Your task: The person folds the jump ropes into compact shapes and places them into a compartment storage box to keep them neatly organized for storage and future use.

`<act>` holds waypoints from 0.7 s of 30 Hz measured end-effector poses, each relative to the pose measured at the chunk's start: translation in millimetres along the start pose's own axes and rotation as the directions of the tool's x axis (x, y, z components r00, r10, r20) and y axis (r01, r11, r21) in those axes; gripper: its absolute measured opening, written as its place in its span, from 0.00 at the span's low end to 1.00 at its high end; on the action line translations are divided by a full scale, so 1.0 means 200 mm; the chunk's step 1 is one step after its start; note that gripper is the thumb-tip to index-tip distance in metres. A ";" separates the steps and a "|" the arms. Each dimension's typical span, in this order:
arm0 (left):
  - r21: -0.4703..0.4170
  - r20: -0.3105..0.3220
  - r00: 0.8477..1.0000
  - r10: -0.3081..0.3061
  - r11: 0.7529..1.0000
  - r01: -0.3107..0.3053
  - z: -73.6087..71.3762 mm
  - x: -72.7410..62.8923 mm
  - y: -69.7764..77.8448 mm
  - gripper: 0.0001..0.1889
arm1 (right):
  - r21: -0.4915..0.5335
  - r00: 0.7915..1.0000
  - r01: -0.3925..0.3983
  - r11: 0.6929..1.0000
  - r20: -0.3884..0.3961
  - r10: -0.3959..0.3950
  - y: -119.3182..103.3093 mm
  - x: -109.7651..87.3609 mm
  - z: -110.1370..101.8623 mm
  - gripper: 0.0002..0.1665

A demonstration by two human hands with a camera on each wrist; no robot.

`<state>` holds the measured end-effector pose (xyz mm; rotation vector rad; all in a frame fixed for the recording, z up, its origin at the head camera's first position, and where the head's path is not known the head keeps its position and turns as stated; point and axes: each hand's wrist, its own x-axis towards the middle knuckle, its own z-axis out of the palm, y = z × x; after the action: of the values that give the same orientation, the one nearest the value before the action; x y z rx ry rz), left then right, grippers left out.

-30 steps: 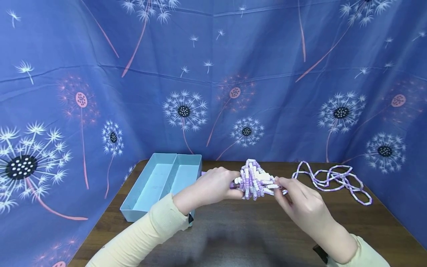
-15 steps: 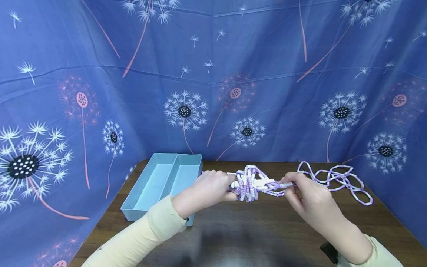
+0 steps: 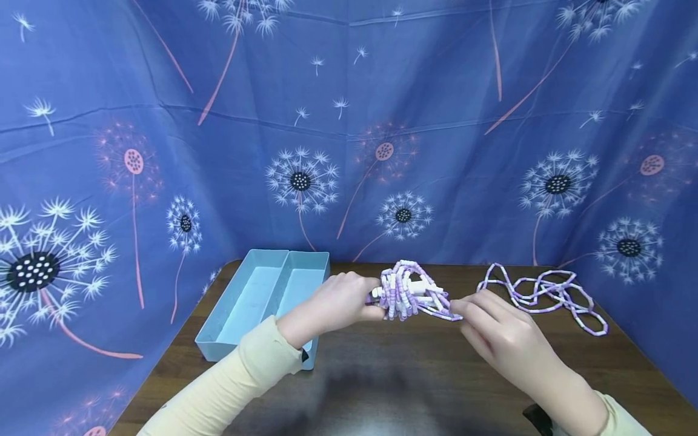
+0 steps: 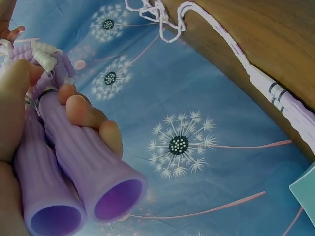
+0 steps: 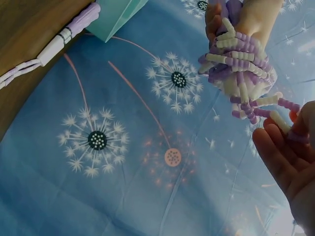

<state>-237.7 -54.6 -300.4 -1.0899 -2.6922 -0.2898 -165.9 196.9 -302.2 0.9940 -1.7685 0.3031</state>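
Observation:
A beaded jump rope (image 3: 402,292), purple and white, is wound into a thick bundle held above the table. My left hand (image 3: 342,301) grips its two purple handles (image 4: 91,147), whose hollow flared ends face the left wrist camera. The rope wraps crosswise just past those handles. With thumb and fingers, my right hand (image 3: 507,336) pinches a beaded loop (image 5: 278,120) that sticks out from the bundle's right side. Part of the loop is hidden by the right fingers.
Another beaded jump rope (image 3: 564,290) lies in loose loops at the table's back right; a purple-and-white handle (image 4: 275,93) shows beside the tray. A light-blue divided tray (image 3: 218,351) stands on the left of the wooden table (image 3: 425,381). Patterned blue cloth (image 3: 349,145) hangs behind.
Over the last second the right hand draws the loop out to the right, then comes back slightly left. Held by the left hand, the bundle shifts a little left.

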 end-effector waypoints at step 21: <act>0.137 -0.225 0.973 -0.051 0.987 0.083 0.04 -0.01 -0.02 0.16 | 0.131 0.993 -0.001 0.991 -0.116 0.017 -0.02 -0.01 0.08 0.16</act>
<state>-239.9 -57.2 -310.1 -0.8710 -2.5115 -0.2081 -174.2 185.6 -312.7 1.0395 -1.6635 0.4785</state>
